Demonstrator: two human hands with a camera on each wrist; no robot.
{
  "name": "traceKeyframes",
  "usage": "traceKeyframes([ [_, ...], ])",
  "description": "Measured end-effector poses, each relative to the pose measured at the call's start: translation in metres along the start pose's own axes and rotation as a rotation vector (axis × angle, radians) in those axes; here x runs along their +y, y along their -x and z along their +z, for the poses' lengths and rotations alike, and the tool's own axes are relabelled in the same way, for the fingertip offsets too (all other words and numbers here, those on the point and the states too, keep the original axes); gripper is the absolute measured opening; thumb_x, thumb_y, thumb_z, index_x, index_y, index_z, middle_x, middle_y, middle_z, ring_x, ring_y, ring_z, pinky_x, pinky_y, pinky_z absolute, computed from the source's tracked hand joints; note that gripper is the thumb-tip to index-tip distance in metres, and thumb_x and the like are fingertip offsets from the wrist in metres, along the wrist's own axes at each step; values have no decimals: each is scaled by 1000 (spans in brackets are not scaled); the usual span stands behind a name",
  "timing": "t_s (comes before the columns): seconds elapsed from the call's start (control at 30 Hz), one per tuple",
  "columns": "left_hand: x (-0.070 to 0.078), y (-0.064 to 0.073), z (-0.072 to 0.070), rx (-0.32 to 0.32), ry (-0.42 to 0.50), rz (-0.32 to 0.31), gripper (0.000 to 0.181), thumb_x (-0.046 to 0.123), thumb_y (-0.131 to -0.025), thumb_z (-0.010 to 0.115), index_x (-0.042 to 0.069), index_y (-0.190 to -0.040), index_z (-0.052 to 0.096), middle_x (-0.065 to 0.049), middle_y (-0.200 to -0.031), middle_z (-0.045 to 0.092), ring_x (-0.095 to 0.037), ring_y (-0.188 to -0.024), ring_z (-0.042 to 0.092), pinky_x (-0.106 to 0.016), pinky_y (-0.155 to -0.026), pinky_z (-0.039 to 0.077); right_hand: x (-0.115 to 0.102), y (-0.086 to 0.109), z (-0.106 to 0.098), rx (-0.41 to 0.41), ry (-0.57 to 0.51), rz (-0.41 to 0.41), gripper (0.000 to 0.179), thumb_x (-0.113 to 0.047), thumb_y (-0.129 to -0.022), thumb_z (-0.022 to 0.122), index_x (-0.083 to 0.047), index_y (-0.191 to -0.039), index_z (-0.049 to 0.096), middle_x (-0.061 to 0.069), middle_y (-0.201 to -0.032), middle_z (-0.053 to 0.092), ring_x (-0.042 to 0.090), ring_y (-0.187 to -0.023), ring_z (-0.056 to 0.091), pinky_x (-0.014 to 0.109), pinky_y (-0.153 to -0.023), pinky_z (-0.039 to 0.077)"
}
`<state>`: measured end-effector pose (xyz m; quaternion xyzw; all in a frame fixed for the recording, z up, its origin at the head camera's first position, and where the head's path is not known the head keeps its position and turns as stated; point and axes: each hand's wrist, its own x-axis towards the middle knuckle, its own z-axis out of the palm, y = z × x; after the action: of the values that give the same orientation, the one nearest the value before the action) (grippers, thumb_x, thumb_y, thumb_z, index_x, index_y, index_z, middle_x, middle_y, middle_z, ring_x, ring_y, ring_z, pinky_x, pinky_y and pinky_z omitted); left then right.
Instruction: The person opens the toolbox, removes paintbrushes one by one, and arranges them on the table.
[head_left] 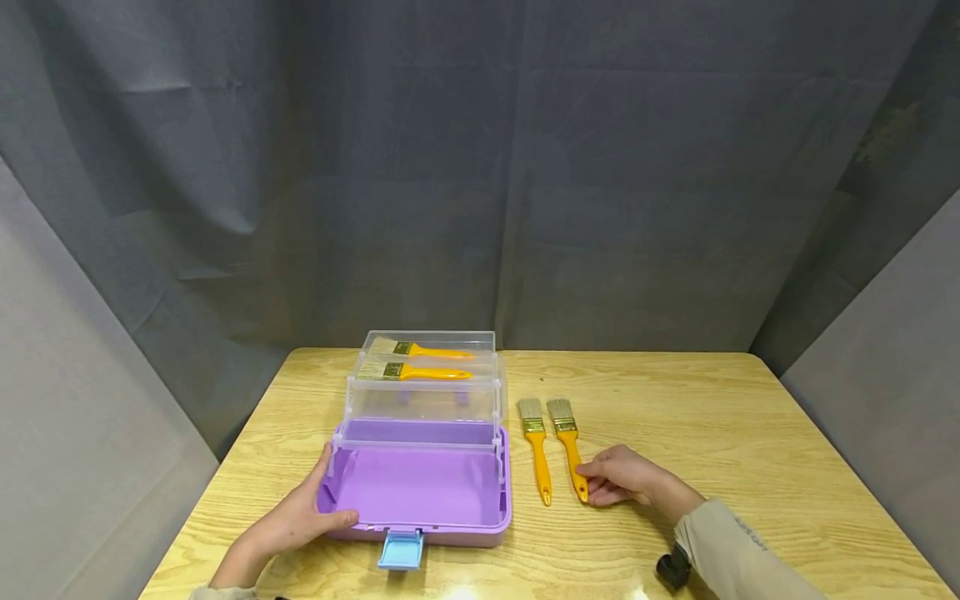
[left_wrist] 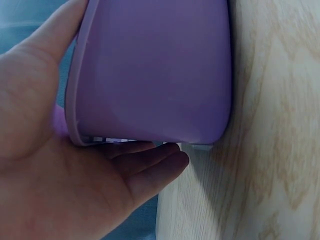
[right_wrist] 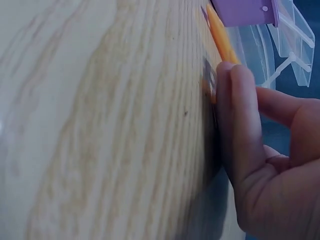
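Observation:
A purple toolbox (head_left: 420,487) with clear folding trays (head_left: 423,404) stands unfolded on the table. My left hand (head_left: 303,508) holds its front left corner, the thumb over the front rim. The left wrist view shows the fingers along the toolbox's side wall (left_wrist: 155,75). To the right of the toolbox two paintbrushes lie side by side, bristles pointing away. At the handle end of the right paintbrush (head_left: 572,454), my right hand (head_left: 618,475) pinches the yellow handle between thumb and fingers. The left paintbrush (head_left: 538,458) lies untouched between that one and the toolbox.
Two more paintbrushes lie crosswise in the upper clear trays, a rear paintbrush (head_left: 435,352) and a front paintbrush (head_left: 431,373). A light blue latch (head_left: 402,550) hangs down at the toolbox's front. Behind the wooden table (head_left: 720,417) hangs a dark grey curtain (head_left: 630,208).

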<state>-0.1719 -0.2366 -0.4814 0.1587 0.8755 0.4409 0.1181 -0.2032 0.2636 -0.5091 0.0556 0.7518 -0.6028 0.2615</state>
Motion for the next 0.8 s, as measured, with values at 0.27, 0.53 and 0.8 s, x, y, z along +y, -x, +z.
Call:
traceKeyframes([
  [0.27,-1,0,-1,-2,7,2,117,27,-79,77,3,-149,-13,-31,-152,-4,-48,-137,7,-59,-107,11,-10,4,-3,26,89,-56,28,-19,-91,63,7,-81,62,10,-65,63,14,-53,64,29,-52,56],
  [0.53,-1,0,-1,0,2,-4,116,27,-79,77,0,-148,-13,-32,-151,-3,-48,-136,7,-58,-107,11,-45,5,-7,-13,200,-194,28,-16,-93,60,12,-91,61,21,-76,66,22,-64,65,40,-63,57],
  [0.8,-1,-1,0,-3,11,1,116,26,-79,77,1,-148,-13,-31,-152,-5,-47,-137,6,-58,-108,10,-85,-2,13,62,333,-344,24,-23,-90,65,0,-95,68,13,-85,68,32,-81,65,42,-74,56],
])
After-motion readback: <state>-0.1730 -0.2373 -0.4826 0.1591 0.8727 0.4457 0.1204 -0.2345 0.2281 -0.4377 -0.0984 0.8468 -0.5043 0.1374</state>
